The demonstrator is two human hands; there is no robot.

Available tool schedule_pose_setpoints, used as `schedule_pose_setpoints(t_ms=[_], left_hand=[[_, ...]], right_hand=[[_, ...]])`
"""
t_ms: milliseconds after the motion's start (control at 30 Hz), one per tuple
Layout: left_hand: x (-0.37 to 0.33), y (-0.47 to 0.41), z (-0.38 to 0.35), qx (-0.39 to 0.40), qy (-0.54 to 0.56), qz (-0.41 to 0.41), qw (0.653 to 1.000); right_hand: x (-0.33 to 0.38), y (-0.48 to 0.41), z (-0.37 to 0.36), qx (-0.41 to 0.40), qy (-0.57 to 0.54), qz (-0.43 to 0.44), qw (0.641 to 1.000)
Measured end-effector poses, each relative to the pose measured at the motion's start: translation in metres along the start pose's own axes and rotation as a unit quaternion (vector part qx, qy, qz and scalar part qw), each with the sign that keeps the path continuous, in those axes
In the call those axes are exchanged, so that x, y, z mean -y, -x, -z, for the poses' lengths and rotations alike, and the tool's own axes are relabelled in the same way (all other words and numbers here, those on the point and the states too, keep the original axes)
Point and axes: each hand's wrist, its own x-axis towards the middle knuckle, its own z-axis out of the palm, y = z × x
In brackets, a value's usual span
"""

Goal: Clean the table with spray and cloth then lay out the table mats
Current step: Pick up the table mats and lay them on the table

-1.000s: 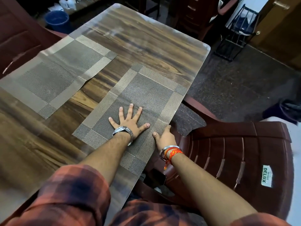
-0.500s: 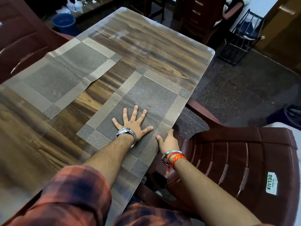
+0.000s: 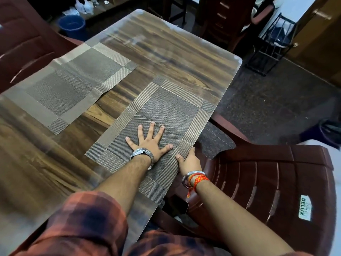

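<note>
Wood-grain rectangular table (image 3: 166, 52) with a glossy clear cover fills the middle of the view.

Woven grey-brown rectangular table mat (image 3: 166, 108) lies flat at the table's right edge, its long side running along that edge, near end close to the person. A second woven mat of the same pattern (image 3: 73, 84) lies on the left side of the table, apart from the first, with bare wood between them.

Left hand (image 3: 150, 145): palm down on the near half of the right-side mat, fingers straight and spread, pressing flat; grasps nothing. Silver wristwatch (image 3: 142, 152) on that wrist.

Right hand (image 3: 190, 160): at the right border of the same mat, thumb on top of the weave, the other fingers curled over the table edge and mostly hidden; it pinches the mat's edge. Metal bangle and orange thread (image 3: 195, 179) on that wrist.

Maroon plastic chair (image 3: 267, 182) stands just right of the table, white "DELUX" label on its back. Blue round bucket (image 3: 72, 24) on the floor far left. Black wire rack (image 3: 273, 43) far right.
</note>
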Motion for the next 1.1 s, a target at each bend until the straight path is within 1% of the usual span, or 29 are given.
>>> schedule_pose_setpoints(t_ms=[333,567,767,1100], left_hand=[[0.002,0.004,0.001,0.009,-0.009,-0.004,1.000],[0.003,0.004,-0.002,-0.007,-0.012,-0.009,1.000],[0.004,0.004,0.001,0.001,-0.015,-0.016,1.000],[0.006,0.005,0.006,0.007,-0.023,-0.022,0.999]], right_hand=[[-0.001,0.004,-0.012,-0.011,-0.012,-0.013,1.000],[0.000,0.003,-0.013,-0.010,-0.006,-0.016,1.000],[0.006,0.005,-0.011,0.014,0.038,-0.023,0.999],[0.014,0.012,-0.008,0.027,0.042,-0.031,0.998]])
